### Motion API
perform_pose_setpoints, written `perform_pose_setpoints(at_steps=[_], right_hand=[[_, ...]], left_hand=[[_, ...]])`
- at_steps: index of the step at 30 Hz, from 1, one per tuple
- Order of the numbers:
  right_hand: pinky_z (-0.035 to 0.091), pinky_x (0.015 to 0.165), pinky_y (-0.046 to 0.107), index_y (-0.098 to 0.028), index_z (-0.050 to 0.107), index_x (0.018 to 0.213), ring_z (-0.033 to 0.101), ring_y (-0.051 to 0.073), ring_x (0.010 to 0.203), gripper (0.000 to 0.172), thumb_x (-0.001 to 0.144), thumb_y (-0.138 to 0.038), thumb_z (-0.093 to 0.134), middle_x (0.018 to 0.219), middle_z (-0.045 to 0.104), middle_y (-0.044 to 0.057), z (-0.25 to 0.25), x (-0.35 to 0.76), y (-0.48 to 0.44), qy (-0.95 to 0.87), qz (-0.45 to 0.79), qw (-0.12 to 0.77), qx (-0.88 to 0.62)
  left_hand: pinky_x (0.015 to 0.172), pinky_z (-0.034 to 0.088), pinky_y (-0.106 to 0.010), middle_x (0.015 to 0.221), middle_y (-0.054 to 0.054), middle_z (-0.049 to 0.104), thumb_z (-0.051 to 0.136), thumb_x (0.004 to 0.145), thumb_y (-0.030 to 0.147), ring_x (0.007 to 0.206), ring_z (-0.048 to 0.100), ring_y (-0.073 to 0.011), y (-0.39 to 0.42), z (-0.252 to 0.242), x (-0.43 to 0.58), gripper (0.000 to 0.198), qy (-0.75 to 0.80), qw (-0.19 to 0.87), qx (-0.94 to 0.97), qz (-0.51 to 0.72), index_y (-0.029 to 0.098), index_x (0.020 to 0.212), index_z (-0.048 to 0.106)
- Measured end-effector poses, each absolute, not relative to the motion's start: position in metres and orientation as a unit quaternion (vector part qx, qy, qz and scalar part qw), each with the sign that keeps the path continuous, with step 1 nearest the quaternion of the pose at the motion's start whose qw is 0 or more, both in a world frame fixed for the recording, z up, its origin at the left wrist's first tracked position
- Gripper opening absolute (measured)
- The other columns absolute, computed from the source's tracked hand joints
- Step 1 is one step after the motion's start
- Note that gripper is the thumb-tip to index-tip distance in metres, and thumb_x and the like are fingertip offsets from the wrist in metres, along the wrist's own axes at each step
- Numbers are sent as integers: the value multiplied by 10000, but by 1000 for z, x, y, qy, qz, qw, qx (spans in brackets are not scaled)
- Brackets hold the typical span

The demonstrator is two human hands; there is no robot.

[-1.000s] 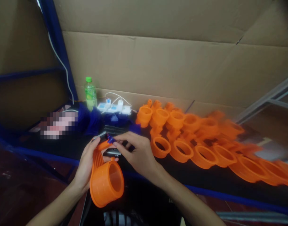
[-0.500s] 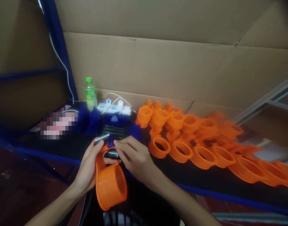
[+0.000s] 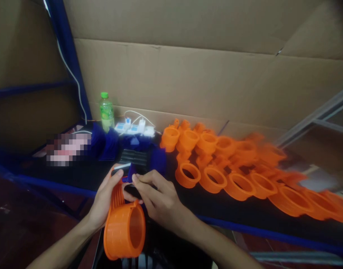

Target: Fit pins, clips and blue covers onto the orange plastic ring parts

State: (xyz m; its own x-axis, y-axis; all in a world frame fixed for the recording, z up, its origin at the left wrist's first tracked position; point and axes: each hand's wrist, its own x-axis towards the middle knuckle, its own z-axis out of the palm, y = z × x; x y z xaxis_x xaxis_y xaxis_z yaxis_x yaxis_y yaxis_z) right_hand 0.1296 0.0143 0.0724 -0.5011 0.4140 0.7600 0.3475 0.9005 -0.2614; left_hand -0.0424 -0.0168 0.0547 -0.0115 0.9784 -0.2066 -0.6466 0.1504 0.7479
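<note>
An orange plastic ring-shaped part with a ribbed handle (image 3: 125,231) hangs below my left hand (image 3: 102,198), whose fingers are wrapped round its upper end. Under my left thumb lies a dark strip with a white toothed edge (image 3: 122,167), at the top of the orange part. Against the end of that strip sits a small dark blue piece (image 3: 129,175). My right hand (image 3: 160,194) pinches this blue piece between thumb and fingertips. How the blue piece meets the orange part is hidden by my fingers.
Rows of similar orange parts (image 3: 213,179) fill the right of the black table. Behind my hands lie dark strips (image 3: 133,157) and blue sheet-like pieces (image 3: 110,144). A green-capped bottle (image 3: 106,112) and a white power strip (image 3: 135,128) stand near the cardboard wall (image 3: 188,82).
The orange part's ring has swung a little left and down. My right hand has shifted slightly left, and the blue piece is turned more upright against the strip.
</note>
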Motion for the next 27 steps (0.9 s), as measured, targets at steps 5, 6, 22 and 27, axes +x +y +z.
perform_pose_setpoints(at_steps=[5,6,22,27], right_hand=[[612,806,253,-232,702,1175,680,148,969,281,902,-178,661,1127,675,78,80,140,11,-852,86,455,-244],[614,840,259,-235,694,1193,683,151,997,301,899,-180,668,1154,674,76,81,140,10,-845,84,463,-253],[581,892,277,-180,683,1140,686,176,1051,212,966,-241,579,1184,704,74,113,142,9,-900,59,359,-239],[520,674,290,-173,657,1018,699,198,757,273,997,-399,505,883,729,76,120,148,61,-792,-11,214,-572]], left_hand=[[684,633,-382,848,-49,776,709,855,274,749,764,-268,-19,58,-34,259,299,698,214,615,212,1098,644],[720,629,-384,884,-55,776,699,866,265,785,763,-267,-19,59,-32,227,281,706,212,614,203,1079,654],[726,580,-299,1018,-106,752,707,881,306,823,732,-228,-24,55,-40,531,320,723,276,547,212,1384,566],[750,582,-349,1177,-140,712,643,917,338,946,721,-293,-24,59,-39,576,301,721,267,564,241,1462,481]])
